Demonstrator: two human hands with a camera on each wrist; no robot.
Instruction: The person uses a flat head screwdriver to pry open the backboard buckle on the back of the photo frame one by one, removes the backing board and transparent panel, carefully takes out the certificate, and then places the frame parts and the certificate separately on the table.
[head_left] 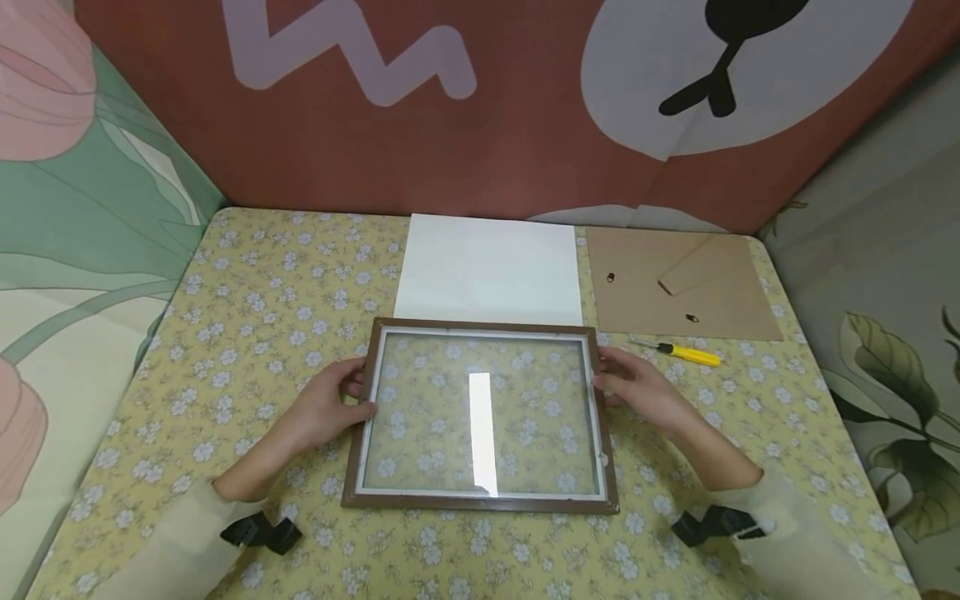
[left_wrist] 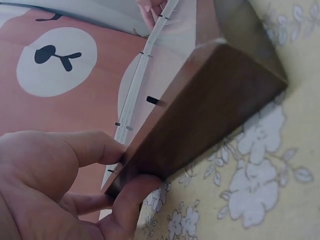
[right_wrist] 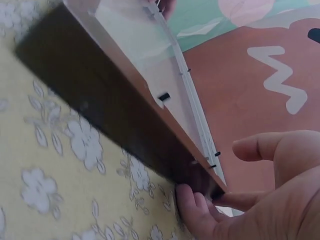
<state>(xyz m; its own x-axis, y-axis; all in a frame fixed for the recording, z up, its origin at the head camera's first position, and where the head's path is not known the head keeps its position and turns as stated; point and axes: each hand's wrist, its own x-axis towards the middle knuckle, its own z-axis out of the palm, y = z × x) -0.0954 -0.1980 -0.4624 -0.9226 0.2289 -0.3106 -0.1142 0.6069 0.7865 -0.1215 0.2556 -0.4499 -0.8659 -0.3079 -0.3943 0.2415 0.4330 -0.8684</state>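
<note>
A brown picture frame (head_left: 481, 504) with a white inner lip and a clear pane lies face-down or nearly so at the middle of the table. Small dark tabs (left_wrist: 153, 100) stick out along its inner edge. My left hand (head_left: 322, 408) grips the left side, thumb on top and fingers at the outer edge. On the opposite side my right hand (head_left: 645, 390) holds the frame, its fingers curled against the outer and lower edge. In the right wrist view the right thumb (right_wrist: 257, 148) stands a little off the rim. Whether the frame is slightly raised I cannot tell.
Behind the frame lies a white sheet (head_left: 491, 267). A brown backing board (head_left: 712, 258) is at the back right, with small dark metal pieces (head_left: 692, 318) on it. A screwdriver (head_left: 693, 356) with a yellow handle lies in front of the board. Flowered cloth (head_left: 247, 333) covers the table.
</note>
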